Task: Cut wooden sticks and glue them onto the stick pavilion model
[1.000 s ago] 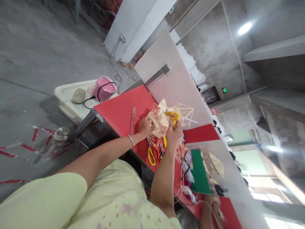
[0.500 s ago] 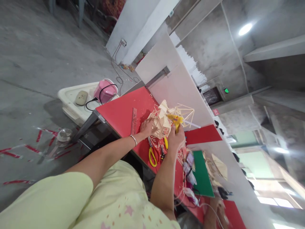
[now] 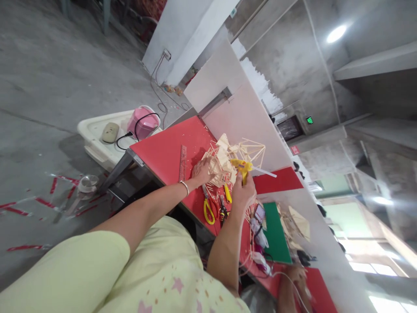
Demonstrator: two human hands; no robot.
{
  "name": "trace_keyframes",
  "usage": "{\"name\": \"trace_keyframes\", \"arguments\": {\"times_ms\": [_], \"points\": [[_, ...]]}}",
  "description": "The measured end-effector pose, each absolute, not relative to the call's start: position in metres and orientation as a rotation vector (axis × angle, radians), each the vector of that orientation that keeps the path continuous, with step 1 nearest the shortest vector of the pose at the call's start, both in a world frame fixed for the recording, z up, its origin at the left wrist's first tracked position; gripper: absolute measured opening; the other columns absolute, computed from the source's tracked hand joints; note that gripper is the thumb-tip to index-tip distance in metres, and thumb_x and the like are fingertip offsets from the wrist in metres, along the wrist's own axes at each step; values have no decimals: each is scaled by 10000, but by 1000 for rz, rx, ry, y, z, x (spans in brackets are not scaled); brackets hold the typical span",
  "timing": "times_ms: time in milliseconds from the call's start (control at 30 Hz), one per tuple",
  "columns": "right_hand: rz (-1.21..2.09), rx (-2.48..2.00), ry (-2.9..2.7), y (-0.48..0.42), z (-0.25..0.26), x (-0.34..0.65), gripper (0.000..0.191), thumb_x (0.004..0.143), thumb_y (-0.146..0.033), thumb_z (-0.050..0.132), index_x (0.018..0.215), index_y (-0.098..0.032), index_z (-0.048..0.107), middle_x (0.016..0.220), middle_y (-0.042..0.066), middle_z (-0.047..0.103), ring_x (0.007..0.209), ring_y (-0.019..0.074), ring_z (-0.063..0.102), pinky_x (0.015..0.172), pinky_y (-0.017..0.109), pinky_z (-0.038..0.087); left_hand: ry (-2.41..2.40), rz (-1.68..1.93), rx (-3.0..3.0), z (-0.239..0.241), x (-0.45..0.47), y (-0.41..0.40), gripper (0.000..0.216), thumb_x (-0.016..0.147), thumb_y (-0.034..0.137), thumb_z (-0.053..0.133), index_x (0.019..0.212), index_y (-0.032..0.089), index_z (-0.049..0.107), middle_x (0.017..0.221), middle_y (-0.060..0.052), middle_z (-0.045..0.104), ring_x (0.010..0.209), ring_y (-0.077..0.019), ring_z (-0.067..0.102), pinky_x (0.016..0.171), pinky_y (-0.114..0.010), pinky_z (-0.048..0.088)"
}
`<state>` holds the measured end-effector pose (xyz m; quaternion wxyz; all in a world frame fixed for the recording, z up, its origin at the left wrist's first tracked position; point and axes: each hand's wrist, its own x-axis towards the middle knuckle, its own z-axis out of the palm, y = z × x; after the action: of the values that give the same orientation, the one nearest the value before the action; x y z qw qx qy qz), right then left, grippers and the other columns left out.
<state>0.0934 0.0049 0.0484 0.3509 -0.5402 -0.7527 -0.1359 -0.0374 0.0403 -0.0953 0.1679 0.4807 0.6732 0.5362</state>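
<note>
The person is sitting at a red table (image 3: 163,150), with both arms reaching forward. Just on the near side of the fingers, scissors with yellow handles (image 3: 207,209) and small pliers (image 3: 223,211) are lying on the table, between the two wrists. The right hand (image 3: 243,192) is gripping a yellow glue gun (image 3: 241,166); its fingers are closed around the handle, and the nozzle is pointing toward the left hand. The left hand (image 3: 202,171) is lying on the near edge of a stick model (image 3: 228,157), with the fingers a little bent on the sticks; it is not possible to tell if they are pinching one. The model is standing on the table, directly beyond the fingers of both hands and touching the left ones. To the left of the left fingers, a red ruler (image 3: 183,163) is lying flat. Beyond the model, a white board (image 3: 244,117) is standing at the back edge of the table. Far to the left of the fingers, a pink appliance (image 3: 143,123) is sitting in a white tub (image 3: 93,130) on the floor.
</note>
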Motion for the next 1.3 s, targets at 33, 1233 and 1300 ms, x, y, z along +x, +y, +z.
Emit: {"name": "trace_keyframes", "arguments": {"times_ms": [33,1233,1300], "points": [[-354,-1407,-1945,5,50,95,643,935,-579,420,1383,-156,608,1230,179,704,1092,302,663,924,396,472,1915,1526,1371,-95,-38,41,928,823,535,687,1586,249,243,1613,-123,376,1460,-311,373,1180,-429,327],[-313,-1259,-1947,-23,89,85,524,941,-525,507,1343,-218,646,1215,111,729,1094,257,675,931,354,481,1988,1480,1486,-94,-39,36,1029,726,620,765,1567,250,301,1492,-138,521,1375,-318,486,1132,-411,390],[-319,-1244,-1956,-19,89,82,523,939,-515,517,1334,-201,653,1252,117,715,1109,258,672,945,351,479,2012,1491,1480,-95,-39,36,1048,693,606,805,1554,251,324,1449,-147,551,1340,-327,513,1109,-418,408]]}}
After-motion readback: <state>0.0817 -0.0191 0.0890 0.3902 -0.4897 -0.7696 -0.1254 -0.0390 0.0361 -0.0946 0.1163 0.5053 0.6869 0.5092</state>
